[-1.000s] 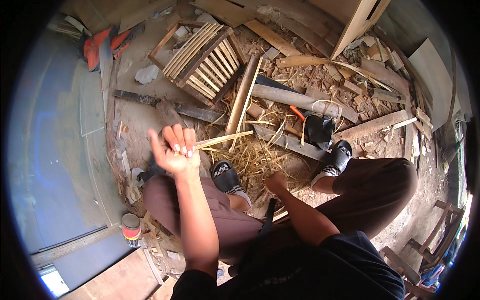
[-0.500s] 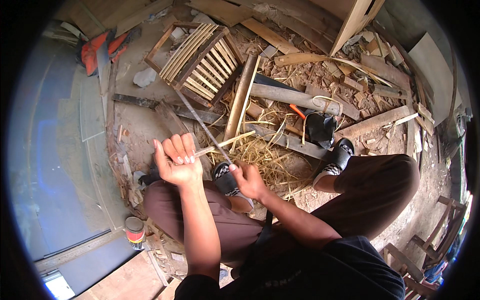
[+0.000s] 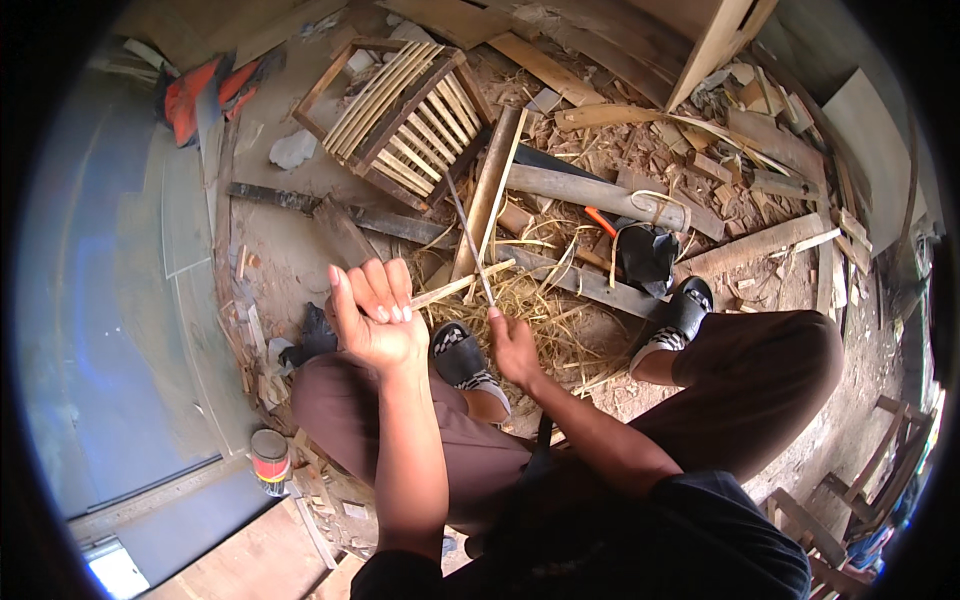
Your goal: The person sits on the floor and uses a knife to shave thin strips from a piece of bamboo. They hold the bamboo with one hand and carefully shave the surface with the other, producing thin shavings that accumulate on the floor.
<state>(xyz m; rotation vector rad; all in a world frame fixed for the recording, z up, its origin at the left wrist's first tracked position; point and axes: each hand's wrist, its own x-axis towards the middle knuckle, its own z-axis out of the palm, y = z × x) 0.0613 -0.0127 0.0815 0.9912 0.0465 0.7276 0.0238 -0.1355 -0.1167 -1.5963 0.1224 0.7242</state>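
My left hand [image 3: 376,312] is closed, palm turned up, around one end of a pale, thin bamboo-like strip [image 3: 462,285]. The strip's free end points right and slightly away from me. In my right hand [image 3: 514,347] is a long, narrow metal blade [image 3: 466,226], its handle hidden in my fingers. Angled away and a little to the left, the blade crosses the strip near its free end; whether they touch I cannot tell. Curly pale shavings [image 3: 545,308] lie on the ground beneath, between my sandalled feet.
A slatted wooden frame [image 3: 415,130] rests on its side at the far left of the shavings. Planks and a round pole [image 3: 590,194] lie beyond my feet, near a black bag [image 3: 647,258]. Wood scraps cover the right. A tin [image 3: 269,458] stands by my left knee.
The blade has swung to the right and now stands steeper, as my right hand shifted slightly right. My left hand, with the strip, has risen a little and moved right.
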